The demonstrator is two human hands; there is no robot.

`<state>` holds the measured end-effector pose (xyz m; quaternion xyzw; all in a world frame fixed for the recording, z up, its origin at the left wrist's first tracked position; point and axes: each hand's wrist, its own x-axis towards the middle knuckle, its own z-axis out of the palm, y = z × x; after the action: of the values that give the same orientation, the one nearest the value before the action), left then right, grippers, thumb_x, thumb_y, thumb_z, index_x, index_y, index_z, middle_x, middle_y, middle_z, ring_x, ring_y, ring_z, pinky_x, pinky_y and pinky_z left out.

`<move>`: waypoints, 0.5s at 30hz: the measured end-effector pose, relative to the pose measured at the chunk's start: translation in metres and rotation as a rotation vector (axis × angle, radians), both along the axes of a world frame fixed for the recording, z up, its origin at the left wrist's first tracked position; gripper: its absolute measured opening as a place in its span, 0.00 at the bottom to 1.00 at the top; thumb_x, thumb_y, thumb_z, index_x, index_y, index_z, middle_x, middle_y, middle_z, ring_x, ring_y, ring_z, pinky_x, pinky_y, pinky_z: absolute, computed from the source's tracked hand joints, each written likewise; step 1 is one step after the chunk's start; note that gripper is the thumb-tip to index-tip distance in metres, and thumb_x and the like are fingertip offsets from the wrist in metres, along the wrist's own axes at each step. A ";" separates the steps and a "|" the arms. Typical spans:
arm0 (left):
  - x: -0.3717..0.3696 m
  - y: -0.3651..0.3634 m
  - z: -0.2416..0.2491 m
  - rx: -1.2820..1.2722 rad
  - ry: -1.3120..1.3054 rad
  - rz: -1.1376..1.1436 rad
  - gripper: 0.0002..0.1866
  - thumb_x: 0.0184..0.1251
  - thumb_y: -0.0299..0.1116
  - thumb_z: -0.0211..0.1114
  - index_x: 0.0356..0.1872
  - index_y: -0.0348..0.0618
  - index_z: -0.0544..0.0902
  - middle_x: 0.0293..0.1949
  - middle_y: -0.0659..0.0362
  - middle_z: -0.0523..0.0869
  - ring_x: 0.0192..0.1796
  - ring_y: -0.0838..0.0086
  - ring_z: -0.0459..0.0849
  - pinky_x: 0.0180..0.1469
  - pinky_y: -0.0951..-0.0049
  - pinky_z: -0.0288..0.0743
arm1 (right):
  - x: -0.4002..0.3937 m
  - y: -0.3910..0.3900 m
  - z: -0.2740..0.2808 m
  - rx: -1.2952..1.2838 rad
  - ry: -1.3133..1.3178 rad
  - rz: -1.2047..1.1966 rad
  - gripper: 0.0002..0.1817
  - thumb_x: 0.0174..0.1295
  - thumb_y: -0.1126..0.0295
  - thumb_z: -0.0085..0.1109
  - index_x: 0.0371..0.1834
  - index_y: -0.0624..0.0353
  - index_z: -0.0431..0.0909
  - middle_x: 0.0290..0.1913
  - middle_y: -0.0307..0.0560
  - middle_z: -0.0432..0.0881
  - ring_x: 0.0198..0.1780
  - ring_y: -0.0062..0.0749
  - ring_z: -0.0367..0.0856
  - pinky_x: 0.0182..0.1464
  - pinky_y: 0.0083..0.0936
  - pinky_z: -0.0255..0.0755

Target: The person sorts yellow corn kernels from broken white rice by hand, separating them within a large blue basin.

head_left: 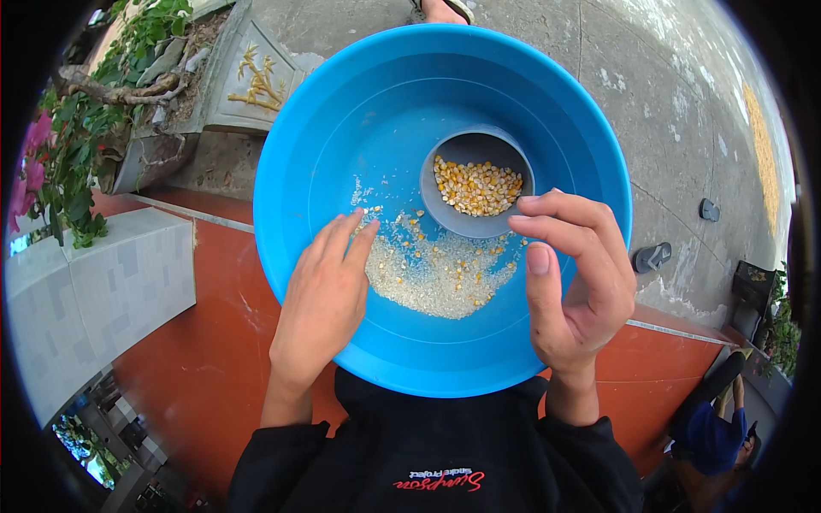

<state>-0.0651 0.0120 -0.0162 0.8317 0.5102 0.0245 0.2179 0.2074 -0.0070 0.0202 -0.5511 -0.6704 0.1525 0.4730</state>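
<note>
Blue basin (342,120) is holding a spread of white grains (440,295) flecked with yellow bits. Gray cup (470,147) is sitting inside the basin, right of center, containing corn kernels (479,190). Left hand (321,291) is reaching palm-down at the grains' left edge; can't tell if pinching any. Right hand (590,291) is curving near the cup rim, thumb and fingers narrowly parted.

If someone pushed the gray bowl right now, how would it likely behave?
The bowl would probably slide, since the tub looks smooth. Its even, round shape suggests it is stiff. The loose kernels inside would likely shift, and might spill if it tipped.
</note>
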 end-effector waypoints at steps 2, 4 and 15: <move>-0.002 0.005 -0.009 0.064 0.085 -0.029 0.26 0.73 0.16 0.60 0.72 0.29 0.82 0.71 0.42 0.85 0.74 0.45 0.83 0.76 0.44 0.77 | -0.001 -0.001 0.000 -0.011 0.031 0.005 0.13 0.61 0.85 0.72 0.48 0.65 0.94 0.50 0.57 0.93 0.49 0.46 0.93 0.55 0.38 0.86; 0.001 0.013 -0.015 -0.008 0.220 -0.105 0.24 0.75 0.18 0.61 0.70 0.27 0.82 0.67 0.41 0.86 0.69 0.45 0.85 0.72 0.44 0.79 | -0.001 -0.001 0.001 -0.014 0.040 0.017 0.13 0.61 0.85 0.72 0.48 0.65 0.94 0.50 0.57 0.93 0.49 0.45 0.92 0.55 0.39 0.85; 0.033 0.001 -0.012 -0.626 -0.215 -0.473 0.24 0.73 0.20 0.62 0.69 0.28 0.80 0.60 0.41 0.82 0.61 0.47 0.86 0.62 0.49 0.84 | 0.004 -0.004 0.001 -0.038 0.114 0.047 0.11 0.65 0.84 0.71 0.49 0.65 0.95 0.50 0.57 0.94 0.50 0.43 0.93 0.57 0.36 0.85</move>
<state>-0.0319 0.0132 -0.0281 0.8123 0.2620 -0.0958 0.5123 0.2113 -0.0107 0.0217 -0.5343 -0.6522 0.2074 0.4961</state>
